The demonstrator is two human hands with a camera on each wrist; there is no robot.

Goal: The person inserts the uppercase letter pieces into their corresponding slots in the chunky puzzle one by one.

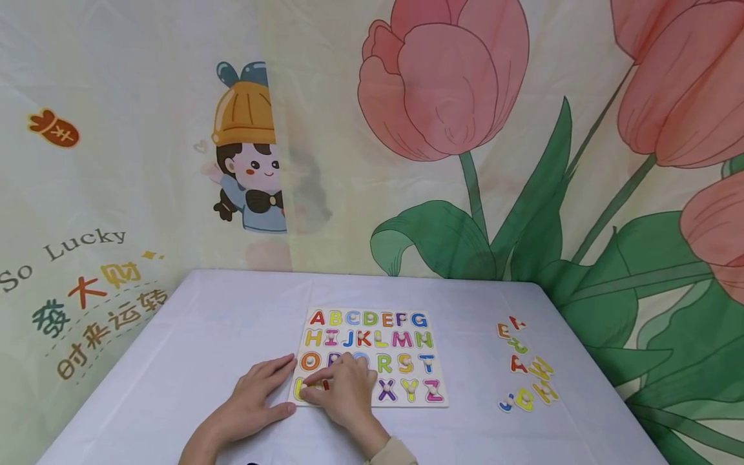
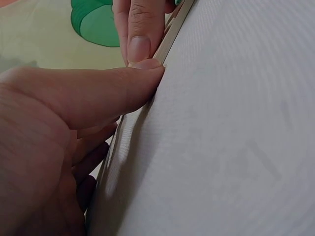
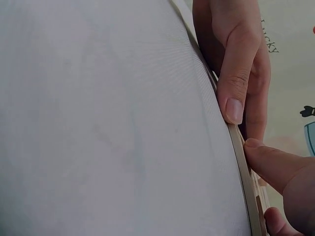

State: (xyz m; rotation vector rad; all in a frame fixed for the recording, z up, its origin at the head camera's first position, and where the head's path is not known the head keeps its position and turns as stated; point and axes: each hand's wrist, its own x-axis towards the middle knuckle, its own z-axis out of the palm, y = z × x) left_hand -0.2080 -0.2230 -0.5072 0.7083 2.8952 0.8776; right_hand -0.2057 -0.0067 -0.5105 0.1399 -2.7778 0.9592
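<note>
A white alphabet puzzle board [image 1: 436, 378] lies flat on the table, its colourful letters set in rows. Over its lower left corner, my right hand [image 1: 347, 389] pinches the yellow letter U piece [image 1: 298, 390] between thumb and forefinger, covering several bottom-row letters. My left hand [image 1: 252, 399] rests at the board's left edge with fingers extended and thumb touching near the corner. In the left wrist view, the left thumb [image 2: 113, 91] lies against the board's thin edge, close to the right fingers. The right wrist view shows both hands meeting along the edge [image 3: 241, 157].
To the right of the board, several loose letters lie scattered, among them a red A [image 1: 518, 365], an orange E [image 1: 504, 331] and a blue J [image 1: 506, 403]. The white tablecloth [image 1: 232, 316] covers the table. A printed curtain [image 1: 325, 129] hangs behind its far edge.
</note>
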